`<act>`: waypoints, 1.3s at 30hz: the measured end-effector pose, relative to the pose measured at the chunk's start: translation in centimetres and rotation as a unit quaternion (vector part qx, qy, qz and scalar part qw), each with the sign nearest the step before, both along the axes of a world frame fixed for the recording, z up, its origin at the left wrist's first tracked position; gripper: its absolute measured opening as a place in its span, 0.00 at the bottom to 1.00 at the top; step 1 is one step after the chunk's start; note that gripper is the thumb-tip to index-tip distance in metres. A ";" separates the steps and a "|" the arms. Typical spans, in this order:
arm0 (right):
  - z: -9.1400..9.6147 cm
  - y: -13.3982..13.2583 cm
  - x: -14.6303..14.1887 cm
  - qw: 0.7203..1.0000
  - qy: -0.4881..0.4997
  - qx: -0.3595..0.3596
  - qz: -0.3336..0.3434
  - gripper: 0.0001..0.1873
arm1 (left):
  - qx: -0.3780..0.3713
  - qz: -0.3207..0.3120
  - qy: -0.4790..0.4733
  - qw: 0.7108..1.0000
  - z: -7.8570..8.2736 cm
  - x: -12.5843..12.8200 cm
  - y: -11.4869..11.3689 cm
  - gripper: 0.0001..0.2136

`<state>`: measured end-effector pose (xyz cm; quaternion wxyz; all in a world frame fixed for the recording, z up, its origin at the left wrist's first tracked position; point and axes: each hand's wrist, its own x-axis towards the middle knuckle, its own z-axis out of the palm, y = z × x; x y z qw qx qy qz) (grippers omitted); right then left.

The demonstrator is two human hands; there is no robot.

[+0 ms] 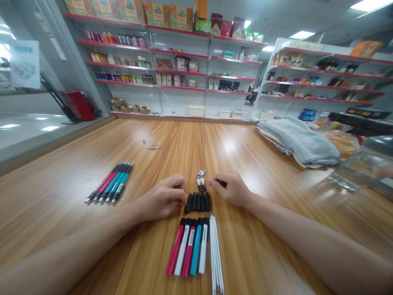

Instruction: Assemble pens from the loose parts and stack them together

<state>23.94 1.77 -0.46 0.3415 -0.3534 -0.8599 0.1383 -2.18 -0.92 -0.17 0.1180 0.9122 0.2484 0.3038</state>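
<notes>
My left hand [167, 196] is closed, its fingertips at the leftmost piece in a row of short black pen grips [198, 202]. Whether it pinches that piece is hidden. Across from it, my right hand [230, 188] has its fingers curled together beside small silver pen tips [202, 173] and a cluster of tiny springs or metal parts [200, 184]; anything inside it cannot be made out. Below the grips lie several pen barrels [188, 248] in pink, white and blue with black ends. Thin white refills [216, 254] form a bundle to their right.
Several assembled pens [110, 182] lie side by side at left on the wooden table [172, 139]. A thin ring-like band [153, 146] sits farther back. Folded striped cloth [301, 139] and a clear container [365, 164] occupy the right. Stocked shelves [181, 71] stand beyond the table.
</notes>
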 end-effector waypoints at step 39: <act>-0.3 0.7 0.3 0.994 -0.104 0.027 -0.010 0.14 | -0.036 0.119 -0.011 0.992 -0.8 -0.9 1.0 0.11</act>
